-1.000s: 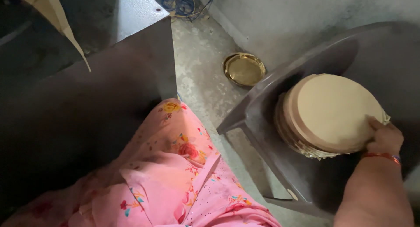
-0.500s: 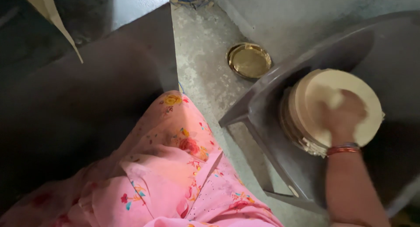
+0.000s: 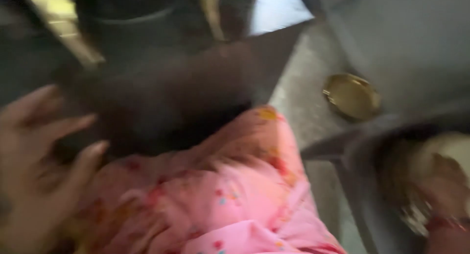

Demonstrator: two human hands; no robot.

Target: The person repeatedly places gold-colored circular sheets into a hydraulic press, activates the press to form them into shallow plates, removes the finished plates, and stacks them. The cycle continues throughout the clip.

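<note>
The view is strongly blurred. My right hand (image 3: 443, 185) rests on top of a round, pale stack of flat discs (image 3: 458, 146) that sits on a grey plastic chair (image 3: 352, 146) at the lower right; whether the fingers grip the stack cannot be told. My left hand (image 3: 39, 161) is raised at the left edge, fingers spread, holding nothing, over a dark surface. Pink flowered cloth (image 3: 230, 195) covers my lap between the two hands.
A small round brass dish (image 3: 351, 95) lies on the grey concrete floor (image 3: 298, 102) beyond the chair. A dark surface (image 3: 161, 97) fills the upper left, with a pale slanted strip (image 3: 58, 19) over it. A grey wall (image 3: 406, 33) stands at the upper right.
The camera has swung left and down, blurring the view. My left hand has come into sight at the left. My right hand stays on the stack of discs.
</note>
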